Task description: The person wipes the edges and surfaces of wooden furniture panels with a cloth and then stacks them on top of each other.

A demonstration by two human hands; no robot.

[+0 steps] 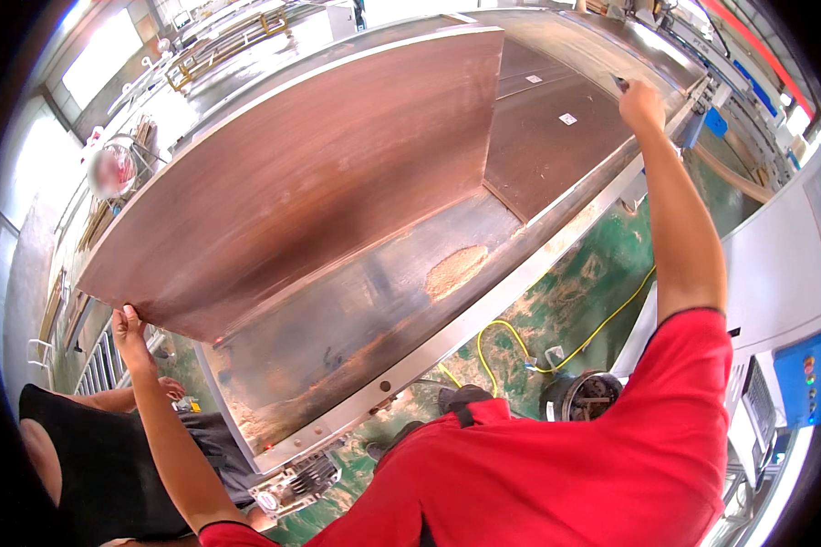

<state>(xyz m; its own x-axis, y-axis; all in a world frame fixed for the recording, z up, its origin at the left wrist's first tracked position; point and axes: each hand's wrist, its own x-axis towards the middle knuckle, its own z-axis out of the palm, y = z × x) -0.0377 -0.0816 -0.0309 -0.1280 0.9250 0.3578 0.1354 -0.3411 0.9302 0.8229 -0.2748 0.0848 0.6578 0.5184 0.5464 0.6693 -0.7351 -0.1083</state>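
A large brown wood-look panel (337, 173) stands tilted up on its long edge above a metal machine bed (337, 310). My left hand (129, 333) pinches the panel's near left corner, thumb on the face towards me. My right arm is stretched far out to the right over the bed's edge. In that closed right hand (643, 105) is a small dark object (620, 84), too small to name. Below and left of it, flat brown panels (552, 132) with small white labels (567, 119) lie on the bed. A heap of sawdust (456, 272) sits on the bare metal.
At lower left is another person in a black sleeveless top (87, 465), a hand (171, 389) near the bed's corner. A yellow hose (602, 333) and a black bucket (593, 394) are on the sawdust-strewn green floor. A control desk with a keyboard (757, 401) stands at right.
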